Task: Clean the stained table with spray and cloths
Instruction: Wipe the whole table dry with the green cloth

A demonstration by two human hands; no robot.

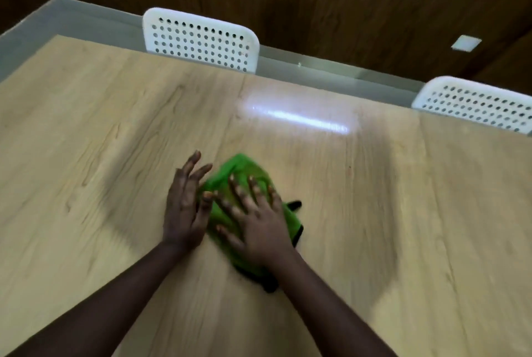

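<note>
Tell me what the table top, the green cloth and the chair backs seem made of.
Table top: pale wood-grain, likely laminate; smooth, reflects light.
Green cloth: soft fabric, possibly microfibre; it bunches under the right hand.
Chair backs: white, perforated, probably moulded plastic.

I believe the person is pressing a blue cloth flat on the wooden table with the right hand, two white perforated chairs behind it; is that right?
Not quite: the cloth is green, not blue, as the head view shows. The rest holds: the right hand presses it flat on the wooden table, with two white perforated chairs behind.
</note>
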